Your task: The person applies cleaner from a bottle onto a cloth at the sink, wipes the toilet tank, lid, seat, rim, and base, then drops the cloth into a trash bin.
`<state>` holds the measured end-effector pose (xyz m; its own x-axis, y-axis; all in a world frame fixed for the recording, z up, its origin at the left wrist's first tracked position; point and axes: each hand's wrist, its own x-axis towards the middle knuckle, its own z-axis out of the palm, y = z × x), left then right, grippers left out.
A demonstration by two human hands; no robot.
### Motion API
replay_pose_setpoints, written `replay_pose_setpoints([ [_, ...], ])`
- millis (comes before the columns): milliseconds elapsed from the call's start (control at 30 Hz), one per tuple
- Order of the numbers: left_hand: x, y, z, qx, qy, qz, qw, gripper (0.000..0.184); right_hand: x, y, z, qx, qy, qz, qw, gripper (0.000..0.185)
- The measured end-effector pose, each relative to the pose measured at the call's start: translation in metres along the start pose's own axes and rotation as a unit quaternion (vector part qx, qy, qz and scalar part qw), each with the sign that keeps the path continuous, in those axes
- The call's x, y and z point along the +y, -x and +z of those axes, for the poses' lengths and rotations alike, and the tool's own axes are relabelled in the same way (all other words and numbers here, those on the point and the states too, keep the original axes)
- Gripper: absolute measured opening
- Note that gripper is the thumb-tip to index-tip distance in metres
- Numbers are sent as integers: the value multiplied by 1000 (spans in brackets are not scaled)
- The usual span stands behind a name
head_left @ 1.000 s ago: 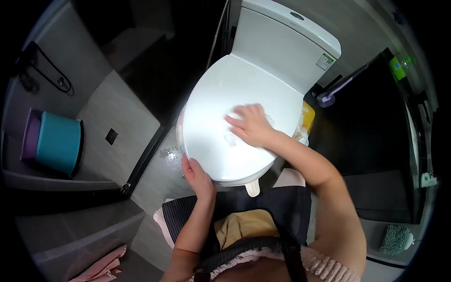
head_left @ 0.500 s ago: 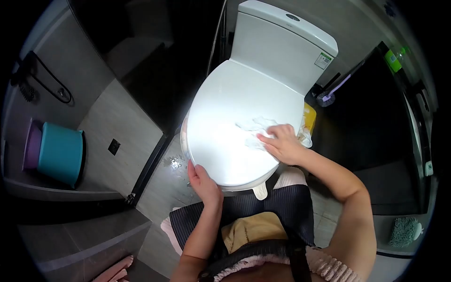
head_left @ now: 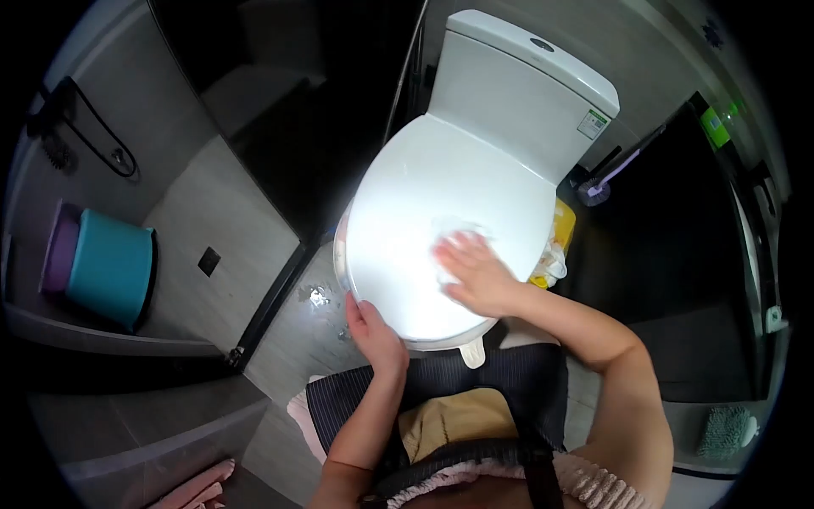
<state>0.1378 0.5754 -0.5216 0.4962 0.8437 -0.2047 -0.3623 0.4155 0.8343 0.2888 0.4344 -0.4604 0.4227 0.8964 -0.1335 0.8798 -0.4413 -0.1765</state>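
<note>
The white toilet lid [head_left: 407,204] is down, below the tank. My right hand [head_left: 476,276] lies on the lid right of its middle, fingers spread and slightly blurred, pressing a thin white wipe [head_left: 462,229] that shows only at its edges. At the lid's lower left edge is my left hand [head_left: 376,336], its fingers together around the rim of the lid and seat. A pale tab [head_left: 473,352] sticks out below the seat's front.
A teal bucket [head_left: 112,267] and a purple basin [head_left: 61,254] stand at left. Near the toilet's right side are a purple-handled brush [head_left: 595,191] and a yellow container [head_left: 563,229]. Water glistens on the floor [head_left: 318,297]. A green scrubber [head_left: 723,431] lies lower right.
My right hand has swept right across the lid, then back left with the wipe, its fingers now spread. My left hand stays at the lid's edge. The view has shifted slightly.
</note>
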Motion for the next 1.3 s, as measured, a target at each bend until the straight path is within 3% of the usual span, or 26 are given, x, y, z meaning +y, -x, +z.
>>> replay_pose_setpoints([
  [67,-6,-1,-3,2,-11,0,1000,42,-17,-72,3,49,11,-78,996,67],
  [133,-1,1,-5,-24,-16,1,1000,42,-9,-147,-2,59,27,-86,994,63],
  [200,-1,-2,-6,-52,-16,0,999,42,25,-205,-27,19,88,13,996,59],
  [233,-1,-2,-10,-53,-27,3,998,42,60,-221,-26,51,56,57,995,59],
  [333,-4,-5,-10,-42,-28,5,999,42,172,-207,-21,74,58,189,977,63],
  [367,-6,-6,-10,-49,-17,13,999,42,206,-172,-14,116,-18,218,969,64],
  [400,-7,-5,-11,-58,-10,17,998,42,222,-131,-22,80,-75,282,953,64],
  [433,-8,-6,-12,-64,-15,9,998,42,238,-92,-13,74,-54,271,958,64],
  [500,-15,-5,-10,-17,-49,33,998,39,209,-18,2,106,50,265,957,65],
  [633,-16,-7,-11,-56,-58,49,995,39,71,35,9,47,67,241,967,70],
  [700,-19,-7,-13,-13,-92,47,995,41,4,19,22,97,14,160,982,69],
  [733,-15,-4,-9,-32,-97,39,994,41,-36,-16,35,154,-20,53,986,70],
  [800,0,2,-2,-34,-11,-22,999,42,-41,-61,12,149,-19,-45,988,69],
  [867,-3,-1,-5,-19,-35,-10,999,41,-4,-113,7,150,-36,-28,988,67],
  [933,5,3,-2,-64,-48,4,997,41,56,-134,-7,135,-38,90,986,69],
  [1033,6,5,-3,-98,-66,26,993,41,161,-95,-4,162,9,270,949,64],
  [1133,1,4,-3,-91,-65,36,993,41,211,-19,9,200,-13,361,911,57],
  [1200,-3,3,-3,-56,-77,37,995,41,211,9,44,313,-164,357,865,56],
  [1300,-5,2,0,-6,-92,39,995,41,120,41,65,392,-305,362,789,62],
])
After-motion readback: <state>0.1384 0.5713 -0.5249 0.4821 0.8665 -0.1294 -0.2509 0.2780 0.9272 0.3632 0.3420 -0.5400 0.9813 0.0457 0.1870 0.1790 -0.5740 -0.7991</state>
